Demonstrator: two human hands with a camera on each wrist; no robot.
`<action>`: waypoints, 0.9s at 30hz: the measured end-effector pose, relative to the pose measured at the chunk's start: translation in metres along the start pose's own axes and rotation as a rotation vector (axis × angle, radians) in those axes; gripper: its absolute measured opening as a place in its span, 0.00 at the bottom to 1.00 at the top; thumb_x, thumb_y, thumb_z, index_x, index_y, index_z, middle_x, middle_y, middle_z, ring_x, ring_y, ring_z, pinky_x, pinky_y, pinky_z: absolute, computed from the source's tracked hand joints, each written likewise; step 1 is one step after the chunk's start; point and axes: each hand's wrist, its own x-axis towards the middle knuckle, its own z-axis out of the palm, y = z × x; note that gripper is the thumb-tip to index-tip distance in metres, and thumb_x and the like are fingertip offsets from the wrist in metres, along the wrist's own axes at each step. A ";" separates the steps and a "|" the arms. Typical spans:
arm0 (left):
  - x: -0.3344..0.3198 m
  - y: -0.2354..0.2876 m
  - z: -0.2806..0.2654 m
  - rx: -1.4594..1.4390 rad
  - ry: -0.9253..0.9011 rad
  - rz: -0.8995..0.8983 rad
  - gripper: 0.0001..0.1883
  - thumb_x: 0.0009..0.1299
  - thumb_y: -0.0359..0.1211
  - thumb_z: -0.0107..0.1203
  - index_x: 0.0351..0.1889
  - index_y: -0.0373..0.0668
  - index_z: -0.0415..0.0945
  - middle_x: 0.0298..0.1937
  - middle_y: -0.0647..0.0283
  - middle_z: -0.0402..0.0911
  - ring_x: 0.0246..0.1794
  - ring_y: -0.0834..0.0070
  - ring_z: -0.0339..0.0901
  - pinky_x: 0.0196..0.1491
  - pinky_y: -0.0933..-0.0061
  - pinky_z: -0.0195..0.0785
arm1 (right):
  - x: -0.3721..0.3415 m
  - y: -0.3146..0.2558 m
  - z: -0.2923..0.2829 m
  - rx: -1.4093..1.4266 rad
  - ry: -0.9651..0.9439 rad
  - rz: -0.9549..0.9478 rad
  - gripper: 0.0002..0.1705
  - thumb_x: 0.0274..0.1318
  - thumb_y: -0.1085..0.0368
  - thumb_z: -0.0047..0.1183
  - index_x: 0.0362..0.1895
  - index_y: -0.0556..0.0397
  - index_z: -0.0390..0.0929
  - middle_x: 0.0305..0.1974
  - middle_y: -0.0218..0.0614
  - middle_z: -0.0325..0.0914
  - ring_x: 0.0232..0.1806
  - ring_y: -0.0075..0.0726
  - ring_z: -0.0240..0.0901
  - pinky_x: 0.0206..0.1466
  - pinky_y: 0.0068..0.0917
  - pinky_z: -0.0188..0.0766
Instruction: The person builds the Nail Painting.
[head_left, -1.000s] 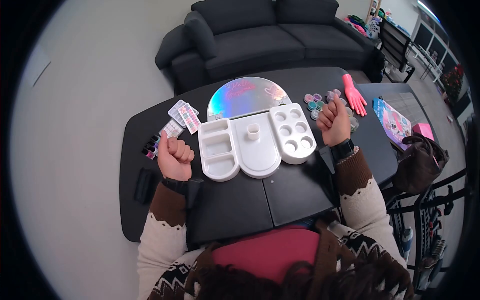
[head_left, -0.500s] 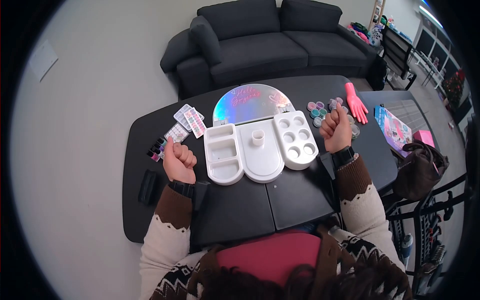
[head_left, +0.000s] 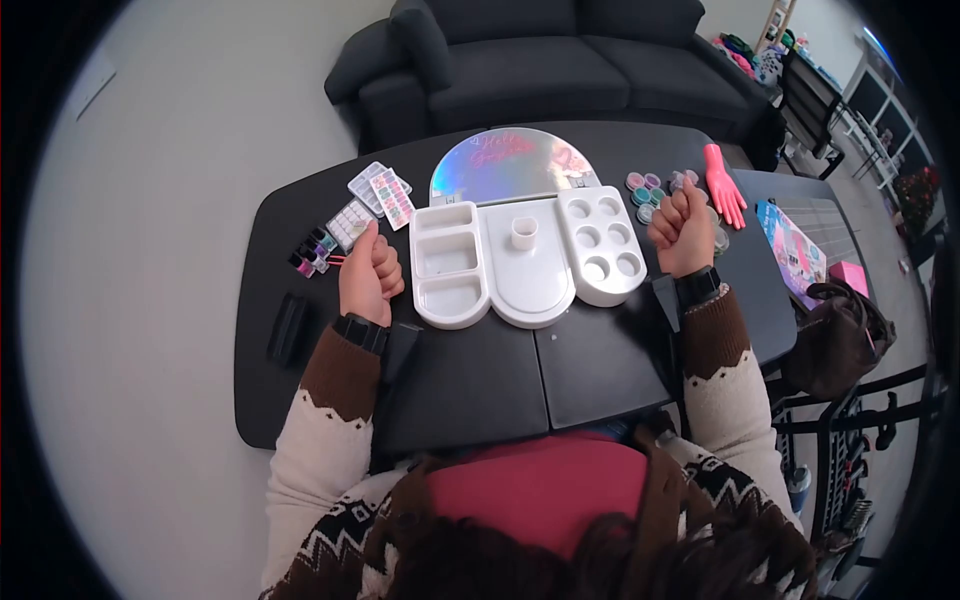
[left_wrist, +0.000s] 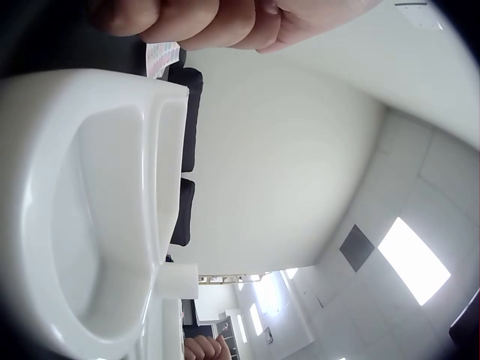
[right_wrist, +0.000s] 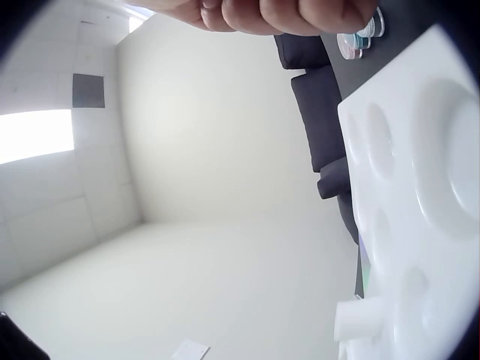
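Observation:
In the head view, my left hand (head_left: 370, 276) is held as a fist with the thumb up, left of a white tray (head_left: 452, 318). My right hand (head_left: 684, 232) makes a similar fist to the tray's right. Nothing shows in either hand, and both wrist views show the curled fingers above the tray. Three long compartments form the tray's left part, and several round wells its right part. A short white holder (head_left: 524, 233) stands in the middle section. Behind it rises a shiny half-round panel (head_left: 500, 165) with pink lettering.
Left lie nail polish bottles (head_left: 312, 252), thin red-pink sticks (head_left: 337, 260), a sticker sheet (head_left: 391, 198), clear cases (head_left: 350, 222) and a black case (head_left: 288, 328). Right are small round jars (head_left: 645, 196), a pink model hand (head_left: 724, 188) and a printed package (head_left: 790, 246). A sofa (head_left: 540, 75) stands beyond the table.
The head view has shifted a little. My left hand has moved slightly right, closer to the tray, showing the red-pink sticks beside it. My right hand stays almost the same.

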 end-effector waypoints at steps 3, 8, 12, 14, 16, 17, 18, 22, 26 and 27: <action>-0.001 0.001 -0.001 -0.017 0.034 -0.016 0.30 0.89 0.48 0.46 0.21 0.57 0.50 0.17 0.78 0.46 0.14 0.83 0.41 0.19 0.74 0.38 | 0.001 0.002 -0.002 0.010 -0.011 0.001 0.32 0.84 0.46 0.47 0.22 0.36 0.53 0.19 0.19 0.45 0.17 0.22 0.39 0.20 0.26 0.38; -0.004 0.004 0.005 -0.001 0.028 -0.026 0.29 0.89 0.47 0.47 0.22 0.57 0.53 0.18 0.78 0.49 0.14 0.84 0.45 0.21 0.75 0.43 | 0.002 0.000 0.000 0.032 -0.034 0.057 0.30 0.84 0.48 0.48 0.24 0.37 0.54 0.20 0.18 0.46 0.17 0.21 0.40 0.21 0.26 0.38; 0.002 0.019 -0.008 -0.010 -0.088 -0.027 0.22 0.89 0.48 0.47 0.28 0.55 0.62 0.24 0.76 0.60 0.22 0.83 0.57 0.29 0.76 0.55 | -0.003 -0.021 0.020 -0.086 -0.260 0.092 0.18 0.84 0.47 0.48 0.37 0.37 0.69 0.34 0.20 0.68 0.34 0.20 0.63 0.37 0.24 0.62; 0.003 0.038 -0.002 0.020 -0.160 -0.026 0.19 0.88 0.49 0.47 0.32 0.55 0.67 0.28 0.75 0.67 0.28 0.82 0.65 0.35 0.75 0.62 | 0.027 -0.024 0.003 -0.089 -0.508 0.150 0.14 0.82 0.47 0.50 0.53 0.40 0.77 0.52 0.26 0.79 0.52 0.25 0.72 0.56 0.29 0.69; 0.000 0.052 0.016 0.185 -0.029 0.038 0.18 0.87 0.52 0.46 0.45 0.50 0.75 0.45 0.69 0.80 0.46 0.77 0.74 0.52 0.70 0.68 | 0.022 -0.034 0.024 -0.334 -0.416 0.154 0.24 0.81 0.46 0.50 0.68 0.44 0.77 0.66 0.35 0.81 0.65 0.33 0.74 0.68 0.37 0.70; 0.008 0.056 0.008 0.227 -0.161 0.014 0.22 0.86 0.54 0.46 0.53 0.46 0.77 0.61 0.61 0.83 0.60 0.72 0.75 0.66 0.66 0.66 | 0.040 -0.033 0.021 -0.362 -0.540 0.184 0.34 0.81 0.44 0.49 0.80 0.46 0.69 0.77 0.43 0.72 0.76 0.40 0.67 0.79 0.43 0.63; 0.017 0.054 0.008 0.212 -0.138 -0.018 0.25 0.85 0.54 0.47 0.61 0.43 0.78 0.67 0.56 0.82 0.67 0.70 0.76 0.72 0.65 0.66 | 0.052 -0.031 0.015 -0.436 -0.540 0.207 0.37 0.81 0.41 0.48 0.83 0.46 0.65 0.81 0.47 0.66 0.82 0.44 0.60 0.83 0.44 0.58; 0.048 0.050 0.019 0.341 -0.104 -0.148 0.35 0.86 0.57 0.48 0.76 0.38 0.72 0.75 0.50 0.76 0.78 0.64 0.70 0.82 0.61 0.59 | 0.095 -0.033 0.006 -0.508 -0.559 0.373 0.42 0.81 0.39 0.48 0.87 0.46 0.59 0.87 0.55 0.50 0.88 0.49 0.49 0.87 0.47 0.51; 0.071 0.039 0.023 0.346 -0.166 -0.254 0.40 0.86 0.59 0.46 0.84 0.37 0.62 0.85 0.41 0.62 0.86 0.55 0.61 0.85 0.55 0.54 | 0.115 -0.022 -0.001 -0.394 -0.559 0.530 0.46 0.81 0.38 0.48 0.88 0.51 0.55 0.88 0.60 0.44 0.89 0.53 0.47 0.89 0.47 0.49; 0.070 0.041 0.026 0.327 -0.194 -0.262 0.42 0.86 0.59 0.46 0.86 0.37 0.58 0.86 0.38 0.60 0.86 0.53 0.61 0.85 0.55 0.54 | 0.114 -0.023 0.000 -0.408 -0.559 0.526 0.48 0.80 0.37 0.48 0.88 0.54 0.53 0.88 0.61 0.43 0.88 0.55 0.49 0.88 0.46 0.52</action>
